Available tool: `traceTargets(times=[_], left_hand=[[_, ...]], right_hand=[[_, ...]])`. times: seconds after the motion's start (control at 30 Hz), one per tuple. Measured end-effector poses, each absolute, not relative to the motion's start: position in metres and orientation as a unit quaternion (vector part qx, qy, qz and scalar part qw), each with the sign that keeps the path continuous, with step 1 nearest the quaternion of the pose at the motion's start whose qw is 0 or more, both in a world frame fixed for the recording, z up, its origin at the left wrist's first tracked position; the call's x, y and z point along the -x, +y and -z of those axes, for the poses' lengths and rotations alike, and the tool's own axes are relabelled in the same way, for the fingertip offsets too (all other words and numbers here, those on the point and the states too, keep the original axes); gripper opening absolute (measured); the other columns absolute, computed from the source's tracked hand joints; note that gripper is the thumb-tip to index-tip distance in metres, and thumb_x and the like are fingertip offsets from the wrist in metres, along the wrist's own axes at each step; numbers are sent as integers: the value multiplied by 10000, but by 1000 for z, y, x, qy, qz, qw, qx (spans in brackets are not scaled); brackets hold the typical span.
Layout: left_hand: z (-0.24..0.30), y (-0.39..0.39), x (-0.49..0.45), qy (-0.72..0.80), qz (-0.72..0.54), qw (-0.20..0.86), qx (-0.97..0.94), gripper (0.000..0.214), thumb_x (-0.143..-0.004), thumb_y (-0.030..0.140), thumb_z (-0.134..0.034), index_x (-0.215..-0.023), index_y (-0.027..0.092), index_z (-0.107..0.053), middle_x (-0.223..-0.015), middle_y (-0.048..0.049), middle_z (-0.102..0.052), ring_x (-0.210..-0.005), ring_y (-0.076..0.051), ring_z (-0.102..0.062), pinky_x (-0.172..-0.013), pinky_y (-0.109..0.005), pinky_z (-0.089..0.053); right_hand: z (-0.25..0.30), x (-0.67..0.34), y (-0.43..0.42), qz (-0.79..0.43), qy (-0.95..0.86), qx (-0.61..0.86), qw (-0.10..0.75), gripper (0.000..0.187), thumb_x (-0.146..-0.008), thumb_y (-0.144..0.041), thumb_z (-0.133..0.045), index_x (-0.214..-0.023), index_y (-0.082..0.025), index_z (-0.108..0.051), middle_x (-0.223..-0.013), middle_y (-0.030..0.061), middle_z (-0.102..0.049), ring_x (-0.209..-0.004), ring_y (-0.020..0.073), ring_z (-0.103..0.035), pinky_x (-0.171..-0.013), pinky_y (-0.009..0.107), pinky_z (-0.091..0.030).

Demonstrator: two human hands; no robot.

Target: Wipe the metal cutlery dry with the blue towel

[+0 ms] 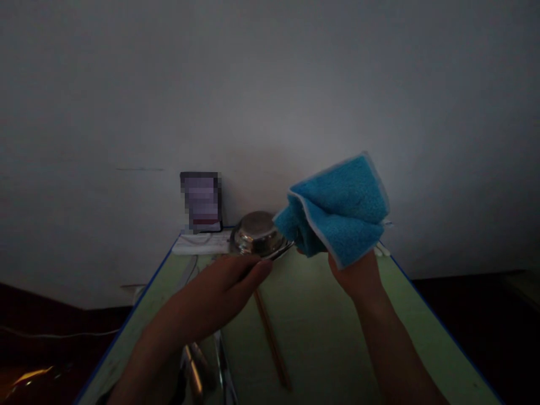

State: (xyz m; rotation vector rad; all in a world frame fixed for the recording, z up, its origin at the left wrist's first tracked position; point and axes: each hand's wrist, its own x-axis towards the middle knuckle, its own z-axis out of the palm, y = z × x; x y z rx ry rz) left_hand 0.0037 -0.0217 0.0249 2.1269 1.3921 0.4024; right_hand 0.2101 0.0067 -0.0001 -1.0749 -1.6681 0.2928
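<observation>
Dim grey wall [270, 84] fills the background, with a pale green, blue-edged counter [320, 326] running from the near side up to it. At the far middle of the counter is a shiny metal bowl [258, 228], turned with its base upward. The person's left hand [232, 287] reaches in from the near left, its grip narrow, thumb and fingers holding the bowl's near rim; some fingertips are hidden. On the right, the right hand [358, 275] has its grip closed around a bright blue cloth [341, 208] with pale edging, raised and bunched in loose folds. One corner of the cloth overlaps the bowl's right side in this view; whether they touch cannot be told.

Left of the bowl, a dark-framed device [202, 197] with a blurred screen stands near the wall, beside a long white strip [202, 244]. Nearer, slim brown sticks [272, 340] lie lengthwise between the forearms. Partly behind the left forearm are a gold-coloured object [195, 374] and a long shiny metal piece [225, 368].
</observation>
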Motion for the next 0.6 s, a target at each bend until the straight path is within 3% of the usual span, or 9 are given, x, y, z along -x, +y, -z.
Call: traceTargets(times=[0.17, 0.37, 0.5, 0.6], left_hand=[[-23, -20, -6, 524, -143, 308, -781, 489, -898, 479, -277, -748, 178, -632, -670, -6, -617, -622, -161, -571, -592, -260, -415], [-19, -20, -3, 531, -126, 343, -765, 500, -904, 496, -259, -748, 196, -628, -731, -10, -644, -668, -171, -590, -616, -261, -414], [-18, -22, -1, 547, -128, 319, -763, 436, -894, 497, -300, -838, 215, -628, -766, -3, -639, -673, -173, -575, -633, -268, -413], [-17, -23, 0, 545, -121, 312, -769, 427, -904, 459, -285, -800, 204, -611, -761, -4, -632, -663, -170, -564, -644, -275, -417]], right_hand=[[6, -207, 6, -116, -732, 433, 513, 359, -780, -216, -487, -1126, -228, -584, -1240, 69, -575, -1188, 244, -493, -1066, 475, -307], [15, -202, 6, -137, -736, 451, 486, 373, -726, -205, -547, -1091, -259, -602, -1242, 32, -573, -1223, 261, -455, -1112, 474, -219], [12, -200, 7, -165, -734, 439, 492, 389, -770, -240, -506, -1153, -272, -559, -1235, 31, -579, -1179, 253, -502, -1071, 467, -316], [12, -200, 8, -167, -731, 438, 496, 381, -773, -282, -509, -1150, -258, -561, -1247, 51, -570, -1169, 260, -510, -1050, 472, -345]])
